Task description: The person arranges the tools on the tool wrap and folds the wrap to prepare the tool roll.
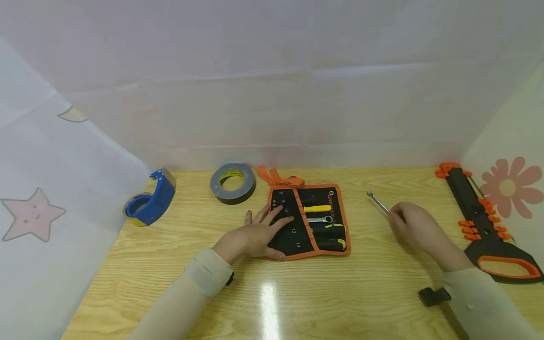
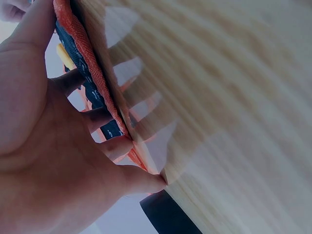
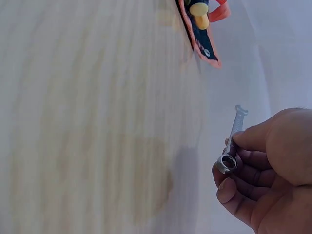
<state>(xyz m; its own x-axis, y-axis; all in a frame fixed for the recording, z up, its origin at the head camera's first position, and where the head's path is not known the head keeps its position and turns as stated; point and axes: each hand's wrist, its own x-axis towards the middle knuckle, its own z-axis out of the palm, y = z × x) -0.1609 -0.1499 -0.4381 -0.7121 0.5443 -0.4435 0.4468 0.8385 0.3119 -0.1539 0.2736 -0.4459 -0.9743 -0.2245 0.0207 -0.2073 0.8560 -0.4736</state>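
Observation:
On the wooden table lies a black tool pouch (image 1: 292, 231) with orange edging and printed sizes. Its pockets hold a yellow-handled tool (image 1: 318, 208) and a wrench (image 1: 319, 219). My left hand (image 1: 259, 236) rests on the left part of the pouch, fingers spread and thumb at the lower edge; the left wrist view shows the palm (image 2: 63, 131) beside the orange border. To the right of the pouch, my right hand (image 1: 418, 231) pinches a small silver combination wrench (image 3: 233, 141) between thumb and fingers. Its open end points away and its ring end sits near the fingers.
A roll of grey tape (image 1: 233, 184) stands behind the left hand, with a blue tape dispenser (image 1: 158, 200) further left. Orange straps (image 1: 280, 178) trail from the pouch's back edge. At the far right lies a black and orange tool (image 1: 486, 226). Printed sheets (image 1: 272, 94) wall the table.

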